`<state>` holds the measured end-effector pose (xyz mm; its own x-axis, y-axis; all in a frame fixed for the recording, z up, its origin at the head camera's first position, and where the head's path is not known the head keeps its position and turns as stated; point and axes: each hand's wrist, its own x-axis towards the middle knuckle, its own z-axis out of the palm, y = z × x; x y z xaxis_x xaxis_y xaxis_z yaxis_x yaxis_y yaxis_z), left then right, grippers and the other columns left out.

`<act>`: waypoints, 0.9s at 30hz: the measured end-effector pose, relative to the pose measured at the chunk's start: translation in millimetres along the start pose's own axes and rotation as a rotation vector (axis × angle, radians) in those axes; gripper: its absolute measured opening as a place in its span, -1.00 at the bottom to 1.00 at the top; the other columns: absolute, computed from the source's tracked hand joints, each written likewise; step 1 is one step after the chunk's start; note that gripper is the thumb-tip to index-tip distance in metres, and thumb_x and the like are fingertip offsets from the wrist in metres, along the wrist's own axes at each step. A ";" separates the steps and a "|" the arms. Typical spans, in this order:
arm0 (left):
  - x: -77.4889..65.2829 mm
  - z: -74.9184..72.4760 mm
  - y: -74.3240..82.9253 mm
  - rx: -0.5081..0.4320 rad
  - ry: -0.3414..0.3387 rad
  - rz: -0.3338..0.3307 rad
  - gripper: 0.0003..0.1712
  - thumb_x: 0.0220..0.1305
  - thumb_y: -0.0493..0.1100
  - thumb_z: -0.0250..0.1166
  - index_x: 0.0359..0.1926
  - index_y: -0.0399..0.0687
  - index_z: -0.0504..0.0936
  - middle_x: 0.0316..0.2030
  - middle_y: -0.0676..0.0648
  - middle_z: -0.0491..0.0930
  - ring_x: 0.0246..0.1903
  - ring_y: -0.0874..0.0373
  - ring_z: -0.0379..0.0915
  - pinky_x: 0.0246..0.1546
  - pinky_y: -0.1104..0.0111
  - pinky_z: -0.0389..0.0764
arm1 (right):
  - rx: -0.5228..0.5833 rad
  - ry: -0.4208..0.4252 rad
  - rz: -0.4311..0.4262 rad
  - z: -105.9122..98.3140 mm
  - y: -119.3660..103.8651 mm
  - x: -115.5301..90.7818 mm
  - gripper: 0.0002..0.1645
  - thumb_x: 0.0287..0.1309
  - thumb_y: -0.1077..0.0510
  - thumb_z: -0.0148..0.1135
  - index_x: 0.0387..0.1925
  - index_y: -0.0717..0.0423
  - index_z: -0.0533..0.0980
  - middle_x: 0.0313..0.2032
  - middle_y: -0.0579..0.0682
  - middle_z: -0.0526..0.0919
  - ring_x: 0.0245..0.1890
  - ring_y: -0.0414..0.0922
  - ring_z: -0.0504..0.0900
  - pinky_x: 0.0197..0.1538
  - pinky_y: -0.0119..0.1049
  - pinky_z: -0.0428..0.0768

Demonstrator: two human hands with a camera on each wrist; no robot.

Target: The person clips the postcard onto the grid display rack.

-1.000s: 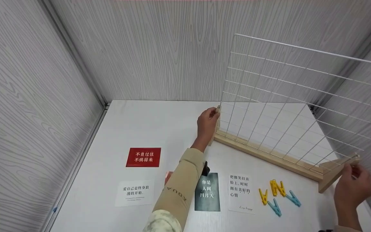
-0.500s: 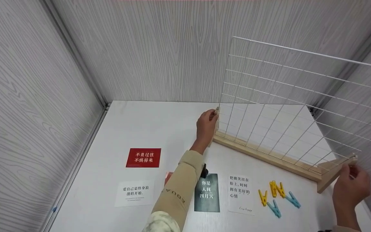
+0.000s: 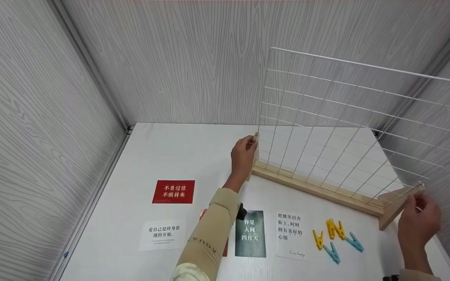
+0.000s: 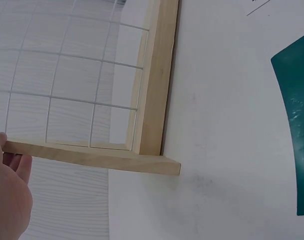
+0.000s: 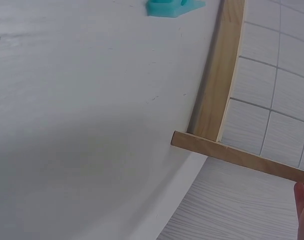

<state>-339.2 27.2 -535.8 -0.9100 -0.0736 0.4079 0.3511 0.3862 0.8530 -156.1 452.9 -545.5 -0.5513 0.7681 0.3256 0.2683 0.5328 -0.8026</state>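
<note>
A white wire grid (image 3: 350, 61) stands upright in a light wooden base (image 3: 318, 189), angled across the right half of the table. With thumb and fingers my left hand (image 3: 242, 158) pinches the top of the base's left end piece (image 4: 92, 156). At the other side my right hand (image 3: 419, 222) grips the top of the right end piece (image 5: 241, 159). Only part of each hand shows in its own wrist view. In the right wrist view, the base's right end lies near the table edge.
Several yellow clothespins (image 3: 318, 239) and blue clothespins (image 3: 331, 253) lie before the base. Left of them are a white card (image 3: 292, 248), a dark green card (image 3: 250, 248), a red card (image 3: 173, 191) and another white card (image 3: 162, 236). My left sleeve partly covers another reddish card (image 3: 225, 248).
Both hands have moved left together with the wooden base and wire grid, slightly at first, then more in the last half second. The cards and clothespins stay put.
</note>
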 end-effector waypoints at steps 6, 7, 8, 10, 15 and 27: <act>-2.9 -11.2 -4.4 -0.003 0.025 0.026 -0.70 0.44 -0.12 0.26 0.10 -0.11 0.64 -0.10 -0.05 0.65 -0.06 0.19 0.62 -0.04 0.47 0.63 | 0.010 0.004 -0.053 8.5 -2.2 0.2 -0.49 0.43 -0.06 0.09 0.19 0.20 0.51 0.02 0.13 0.58 -0.05 -0.27 0.50 -0.05 -0.63 0.43; -3.6 -13.1 -4.9 0.001 0.028 0.030 -0.71 0.44 -0.12 0.26 0.10 -0.11 0.64 -0.10 -0.05 0.65 -0.07 0.18 0.62 -0.05 0.47 0.63 | 0.009 0.000 -0.054 9.8 -2.3 0.4 -0.49 0.43 -0.06 0.09 0.20 0.19 0.50 0.03 0.13 0.58 -0.05 -0.25 0.51 -0.05 -0.63 0.43; -4.4 -14.6 -5.6 0.005 0.030 0.036 -0.71 0.44 -0.12 0.26 0.10 -0.11 0.64 -0.10 -0.05 0.65 -0.07 0.18 0.63 -0.05 0.47 0.63 | 0.008 -0.007 -0.050 11.0 -2.5 0.7 -0.49 0.43 -0.07 0.08 0.20 0.18 0.50 0.03 0.12 0.58 -0.04 -0.24 0.51 -0.04 -0.63 0.44; -5.9 -17.9 -6.6 0.014 0.035 0.046 -0.71 0.44 -0.13 0.26 0.09 -0.12 0.65 -0.11 -0.06 0.66 -0.07 0.17 0.64 -0.05 0.46 0.64 | 0.002 -0.029 -0.036 13.7 -2.7 1.9 -0.49 0.44 -0.07 0.07 0.23 0.15 0.48 0.06 0.11 0.57 0.01 -0.19 0.52 0.00 -0.60 0.47; -8.9 -27.3 -9.3 0.032 0.052 0.062 -0.73 0.43 -0.13 0.27 0.07 -0.13 0.65 -0.13 -0.07 0.66 -0.09 0.15 0.64 -0.06 0.43 0.65 | -0.006 -0.088 -0.026 20.0 -5.2 5.4 -0.48 0.47 -0.07 0.02 0.30 0.10 0.45 0.13 0.11 0.57 0.11 -0.06 0.52 0.13 -0.49 0.53; -19.3 -63.2 -19.4 0.033 0.103 0.051 -0.72 0.42 -0.15 0.29 0.07 -0.17 0.65 -0.13 -0.10 0.65 -0.09 0.12 0.64 -0.06 0.38 0.67 | -0.010 -0.178 -0.130 42.5 -24.5 1.2 -0.47 0.50 -0.09 -0.03 0.25 0.19 0.45 0.11 0.16 0.57 0.14 0.02 0.55 0.20 -0.32 0.58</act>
<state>-314.5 -37.0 -539.6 -0.8628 -0.1466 0.4838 0.3878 0.4219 0.8195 -196.9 425.6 -546.7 -0.7125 0.6185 0.3313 0.1936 0.6272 -0.7544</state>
